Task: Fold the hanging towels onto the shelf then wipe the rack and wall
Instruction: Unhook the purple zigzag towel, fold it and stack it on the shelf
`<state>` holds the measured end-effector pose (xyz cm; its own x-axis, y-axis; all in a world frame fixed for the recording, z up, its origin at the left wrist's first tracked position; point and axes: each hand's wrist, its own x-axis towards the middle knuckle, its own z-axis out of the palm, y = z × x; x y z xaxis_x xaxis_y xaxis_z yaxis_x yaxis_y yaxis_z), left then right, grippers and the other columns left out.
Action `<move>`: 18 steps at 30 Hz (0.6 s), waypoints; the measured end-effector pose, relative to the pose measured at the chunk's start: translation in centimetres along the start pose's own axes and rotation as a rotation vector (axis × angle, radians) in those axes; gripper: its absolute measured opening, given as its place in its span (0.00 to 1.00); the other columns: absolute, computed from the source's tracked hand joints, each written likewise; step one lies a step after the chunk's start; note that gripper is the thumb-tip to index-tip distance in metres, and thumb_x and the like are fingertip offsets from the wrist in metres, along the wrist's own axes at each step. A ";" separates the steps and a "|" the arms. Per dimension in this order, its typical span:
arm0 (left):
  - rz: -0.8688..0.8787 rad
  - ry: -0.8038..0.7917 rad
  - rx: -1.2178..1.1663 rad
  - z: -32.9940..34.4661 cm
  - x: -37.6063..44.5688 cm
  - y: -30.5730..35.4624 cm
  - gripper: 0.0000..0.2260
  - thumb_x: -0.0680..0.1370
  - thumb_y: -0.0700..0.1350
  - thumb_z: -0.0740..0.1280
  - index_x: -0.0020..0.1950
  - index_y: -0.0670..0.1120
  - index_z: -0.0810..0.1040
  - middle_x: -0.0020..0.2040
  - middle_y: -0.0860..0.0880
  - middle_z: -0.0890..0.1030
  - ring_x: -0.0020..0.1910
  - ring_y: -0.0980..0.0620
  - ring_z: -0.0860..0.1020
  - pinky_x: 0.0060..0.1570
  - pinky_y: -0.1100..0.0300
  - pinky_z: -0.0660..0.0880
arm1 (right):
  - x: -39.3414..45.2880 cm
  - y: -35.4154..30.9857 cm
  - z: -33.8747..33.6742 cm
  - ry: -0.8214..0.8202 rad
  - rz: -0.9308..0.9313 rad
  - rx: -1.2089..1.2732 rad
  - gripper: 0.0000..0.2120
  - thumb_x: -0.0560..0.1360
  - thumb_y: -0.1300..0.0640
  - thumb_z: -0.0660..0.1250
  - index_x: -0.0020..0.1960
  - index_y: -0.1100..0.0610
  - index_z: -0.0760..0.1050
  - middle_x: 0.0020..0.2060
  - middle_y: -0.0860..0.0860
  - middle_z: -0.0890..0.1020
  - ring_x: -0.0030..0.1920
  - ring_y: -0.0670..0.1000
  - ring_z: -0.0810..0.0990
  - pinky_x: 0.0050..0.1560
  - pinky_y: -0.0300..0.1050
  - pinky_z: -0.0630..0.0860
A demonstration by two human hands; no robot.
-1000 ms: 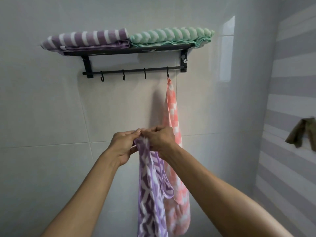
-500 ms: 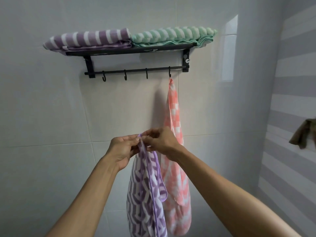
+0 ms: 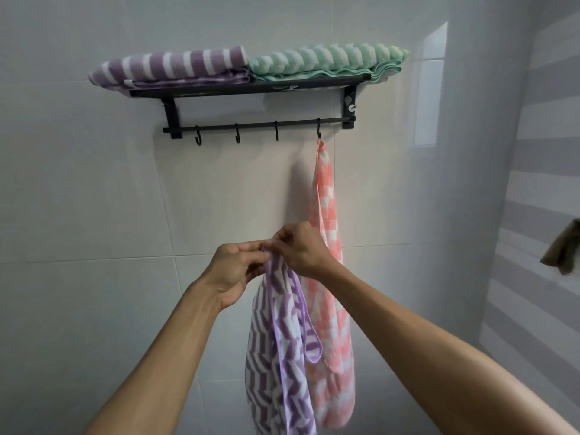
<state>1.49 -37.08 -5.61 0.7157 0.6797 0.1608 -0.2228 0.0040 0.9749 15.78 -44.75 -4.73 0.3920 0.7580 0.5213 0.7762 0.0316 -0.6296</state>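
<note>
A purple-and-white zigzag towel [image 3: 276,350] hangs from my two hands in front of the wall. My left hand [image 3: 233,271] and my right hand [image 3: 298,249] both pinch its top edge close together, well below the black rack [image 3: 251,89]. A pink-and-white checked towel [image 3: 328,246] hangs from the rightmost hook [image 3: 319,133], just behind my right hand. On the rack's shelf lie a folded purple striped towel [image 3: 175,65] at the left and a folded green striped towel [image 3: 326,61] at the right.
Three bare hooks [image 3: 237,138] hang on the rail left of the pink towel. White wall tiles [image 3: 94,199] surround the rack. On the striped side wall at the right hangs a brown cloth [image 3: 563,249].
The hands have worked along the purple towel's top edge and the towel has spread wider below them. The view has shifted slightly.
</note>
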 end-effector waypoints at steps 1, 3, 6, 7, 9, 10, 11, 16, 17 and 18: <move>0.030 0.014 0.070 0.1 0.0 0.0 0.12 0.76 0.28 0.67 0.57 0.36 0.82 0.51 0.39 0.85 0.49 0.46 0.84 0.52 0.59 0.81 | 0.1 0.0 0.0 -0.004 -0.001 0.012 0.11 0.79 0.52 0.71 0.39 0.53 0.79 0.33 0.47 0.81 0.35 0.48 0.80 0.37 0.44 0.79; 0.109 0.086 0.225 0.4 0.1 0.0 0.12 0.75 0.28 0.69 0.54 0.39 0.83 0.47 0.42 0.86 0.47 0.49 0.84 0.50 0.61 0.81 | 0.1 0.0 -0.1 0.001 -0.007 0.069 0.11 0.78 0.53 0.72 0.40 0.58 0.81 0.31 0.48 0.81 0.32 0.46 0.78 0.33 0.38 0.74; 0.233 0.176 0.424 0.7 0.6 0.1 0.11 0.76 0.29 0.69 0.51 0.44 0.84 0.44 0.47 0.86 0.45 0.51 0.85 0.50 0.61 0.80 | -0.5 -0.1 -0.1 0.059 0.018 0.269 0.11 0.76 0.53 0.74 0.40 0.60 0.82 0.30 0.49 0.82 0.29 0.44 0.77 0.32 0.36 0.74; 0.267 0.202 0.474 0.7 0.8 0.4 0.11 0.77 0.30 0.69 0.52 0.43 0.85 0.45 0.48 0.86 0.45 0.52 0.85 0.51 0.61 0.80 | -0.9 0.0 0.0 0.075 0.035 0.353 0.12 0.76 0.51 0.74 0.40 0.59 0.81 0.31 0.50 0.83 0.31 0.46 0.80 0.34 0.40 0.77; 0.325 0.250 0.522 0.4 1.1 1.0 0.11 0.76 0.31 0.69 0.52 0.44 0.85 0.45 0.50 0.86 0.45 0.53 0.85 0.51 0.61 0.80 | -2.4 0.6 0.8 0.089 0.062 0.395 0.14 0.76 0.46 0.74 0.39 0.55 0.79 0.33 0.53 0.84 0.33 0.50 0.83 0.37 0.46 0.80; 0.350 0.270 0.529 0.3 1.2 1.3 0.12 0.76 0.30 0.69 0.49 0.46 0.85 0.44 0.51 0.86 0.44 0.53 0.84 0.51 0.61 0.80 | -3.2 1.4 1.4 0.072 0.073 0.381 0.15 0.75 0.44 0.73 0.39 0.55 0.78 0.33 0.54 0.85 0.33 0.49 0.83 0.38 0.46 0.80; 0.370 0.284 0.538 0.0 1.3 1.7 0.14 0.76 0.30 0.68 0.46 0.48 0.85 0.42 0.53 0.86 0.42 0.55 0.84 0.50 0.61 0.80 | -4.0 2.2 2.1 0.033 0.083 0.378 0.16 0.75 0.44 0.73 0.40 0.56 0.79 0.34 0.53 0.85 0.33 0.48 0.82 0.38 0.46 0.80; 0.413 0.339 0.569 -1.2 1.7 3.3 0.14 0.77 0.32 0.65 0.45 0.50 0.84 0.42 0.52 0.85 0.42 0.53 0.83 0.50 0.58 0.79 | -7.3 7.3 4.7 -0.339 0.156 0.008 0.14 0.73 0.41 0.71 0.48 0.50 0.74 0.40 0.45 0.80 0.41 0.47 0.80 0.41 0.42 0.78; 0.427 0.360 0.613 -1.7 1.6 3.5 0.12 0.77 0.33 0.65 0.49 0.48 0.84 0.45 0.50 0.85 0.44 0.52 0.83 0.52 0.57 0.80 | -7.7 8.1 4.9 -0.403 0.163 -0.126 0.12 0.73 0.44 0.70 0.50 0.49 0.74 0.42 0.45 0.79 0.44 0.49 0.80 0.44 0.42 0.78; 0.444 0.388 0.670 -2.3 1.4 3.8 0.12 0.77 0.34 0.65 0.52 0.47 0.85 0.47 0.49 0.85 0.46 0.51 0.83 0.54 0.56 0.80 | -8.1 9.1 4.8 -0.439 0.162 -0.278 0.11 0.74 0.47 0.68 0.53 0.50 0.74 0.45 0.46 0.79 0.47 0.53 0.81 0.45 0.44 0.78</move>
<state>0.12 -34.43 -2.02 0.3542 0.7172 0.6002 0.0946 -0.6660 0.7399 17.27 -47.43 -17.44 0.3206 0.9415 0.1037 0.8476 -0.2363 -0.4752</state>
